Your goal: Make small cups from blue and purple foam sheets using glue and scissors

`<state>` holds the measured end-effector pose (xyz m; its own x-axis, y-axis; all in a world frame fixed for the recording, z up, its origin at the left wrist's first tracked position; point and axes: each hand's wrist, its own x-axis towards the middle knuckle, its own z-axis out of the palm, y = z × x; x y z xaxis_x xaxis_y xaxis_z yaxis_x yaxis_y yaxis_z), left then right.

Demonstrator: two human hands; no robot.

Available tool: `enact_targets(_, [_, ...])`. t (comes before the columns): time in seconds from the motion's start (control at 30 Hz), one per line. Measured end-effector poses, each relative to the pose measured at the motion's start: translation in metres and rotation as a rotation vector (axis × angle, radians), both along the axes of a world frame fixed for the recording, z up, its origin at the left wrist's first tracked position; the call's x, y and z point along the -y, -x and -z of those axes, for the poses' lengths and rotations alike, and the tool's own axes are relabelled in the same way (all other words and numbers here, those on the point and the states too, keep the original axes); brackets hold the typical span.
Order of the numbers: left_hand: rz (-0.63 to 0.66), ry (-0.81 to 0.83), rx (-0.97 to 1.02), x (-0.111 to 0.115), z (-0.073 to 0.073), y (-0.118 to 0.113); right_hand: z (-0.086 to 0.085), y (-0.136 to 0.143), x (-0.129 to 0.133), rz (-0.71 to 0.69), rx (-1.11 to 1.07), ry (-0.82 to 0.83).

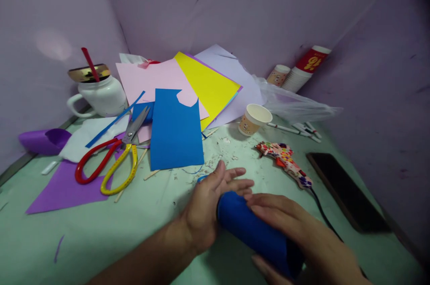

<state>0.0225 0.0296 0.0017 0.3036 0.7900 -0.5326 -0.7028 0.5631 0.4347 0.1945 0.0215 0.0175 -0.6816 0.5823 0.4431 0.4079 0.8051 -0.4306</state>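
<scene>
So the pale green counter takes up most of the view, and the spot that matters is its near edge, a bit right of center. Past that there's a blue sheet lying flat, just beyond the left grip, with the scissors beside it on the left, and a glue gun sits past the right grip with its nozzle pointing off to the left. Now the good bit: the blue tube is right between the two hands, long axis on a slant, far end up and to the left, near end down and to the right, towards the person. Right grip comes in from the right and is curled round the tube, fingers over the top, thumb down by the lower side, so that's the one that's really got hold of it. Left grip is wide open, palm up against the far end, not wrapped round anything. So I'd say it all hangs on that one line: tube running from left palm back under right fingers, left nearer the far end, right nearer the near one. Smallest detail: can't tell if the tube's underside touches the counter, too dark down there.
</scene>
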Motion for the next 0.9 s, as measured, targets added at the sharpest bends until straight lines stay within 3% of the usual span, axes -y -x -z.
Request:
enact_targets(0.13, [-0.195, -0.189, -0.252, 0.002, -0.003, 0.001, -0.013, -0.010, -0.003, 0.113, 0.106, 0.000])
enact_targets(0.27, [-0.330, -0.179, -0.334, 0.000, -0.009, 0.005, -0.016, -0.018, -0.014, -0.010, 0.289, 0.121])
enact_targets(0.47, [-0.308, 0.017, -0.279, -0.006, -0.009, 0.008, -0.007, -0.013, -0.022, -0.017, 0.313, 0.193])
enact_targets(0.9, [-0.304, 0.056, -0.235, -0.003, -0.010, 0.008, 0.000, -0.007, -0.025, 0.004, 0.347, 0.116])
